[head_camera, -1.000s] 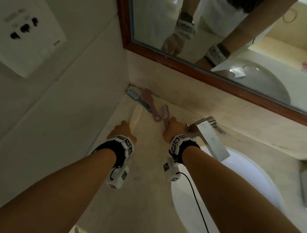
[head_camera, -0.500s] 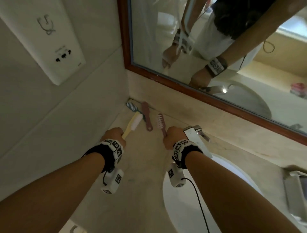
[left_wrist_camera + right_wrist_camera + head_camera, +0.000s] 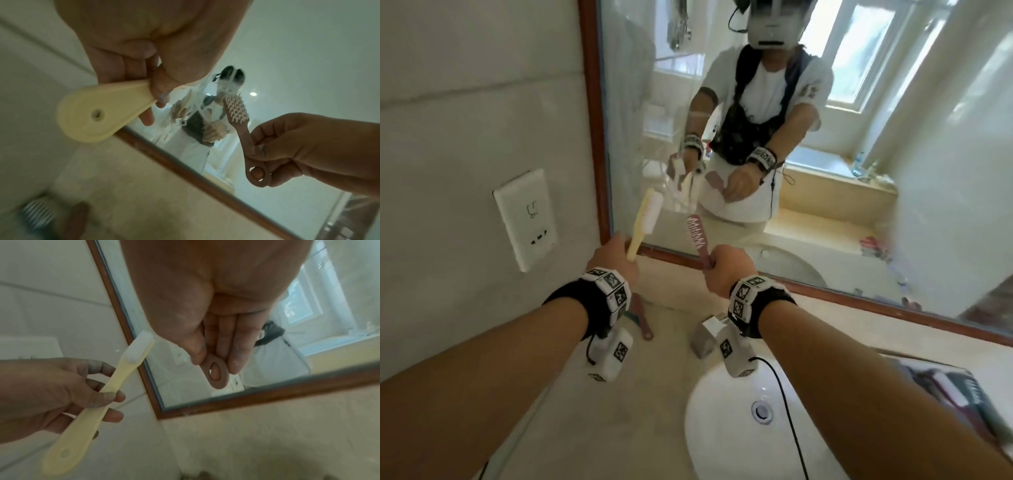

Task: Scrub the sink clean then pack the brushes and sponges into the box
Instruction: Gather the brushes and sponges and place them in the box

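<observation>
Hands (image 3: 616,262) (image 3: 727,269) grip ridged plastic brushes (image 3: 645,219) (image 3: 698,236).

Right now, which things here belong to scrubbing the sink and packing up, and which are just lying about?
Part of the job:
- yellow brush, gripped by the left hand
- pink brush, gripped by the right hand
- sink
- brushes on the counter, partly hidden

Just there:
- mirror
- wall socket
- tap
</observation>
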Available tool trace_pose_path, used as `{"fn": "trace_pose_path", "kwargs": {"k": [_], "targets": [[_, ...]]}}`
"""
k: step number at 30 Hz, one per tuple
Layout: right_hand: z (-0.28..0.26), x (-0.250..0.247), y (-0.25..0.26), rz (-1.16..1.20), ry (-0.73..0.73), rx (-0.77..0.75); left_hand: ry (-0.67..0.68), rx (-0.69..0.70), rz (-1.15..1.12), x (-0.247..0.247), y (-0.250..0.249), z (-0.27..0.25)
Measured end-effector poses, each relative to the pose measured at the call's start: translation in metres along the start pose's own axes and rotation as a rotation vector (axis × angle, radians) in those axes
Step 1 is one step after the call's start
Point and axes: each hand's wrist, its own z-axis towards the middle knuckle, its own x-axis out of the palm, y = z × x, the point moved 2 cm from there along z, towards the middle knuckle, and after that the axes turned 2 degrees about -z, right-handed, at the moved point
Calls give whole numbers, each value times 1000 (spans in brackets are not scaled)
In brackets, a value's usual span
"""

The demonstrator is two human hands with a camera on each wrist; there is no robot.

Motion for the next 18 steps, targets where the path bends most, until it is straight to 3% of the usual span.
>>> {"fn": "trace_pose_path", "kwargs": {"k": [4,8,18], "targets": [[-41,-68,-8,-34,-168,57,-1,209,-78,-30,-59,-8],[-86,-125,-25,-19,-337,89,-49,305,-118,-42,-114,-30],[-191,-200,-120,0,-451,258,83,529,-66,3,-237,-113]]}}
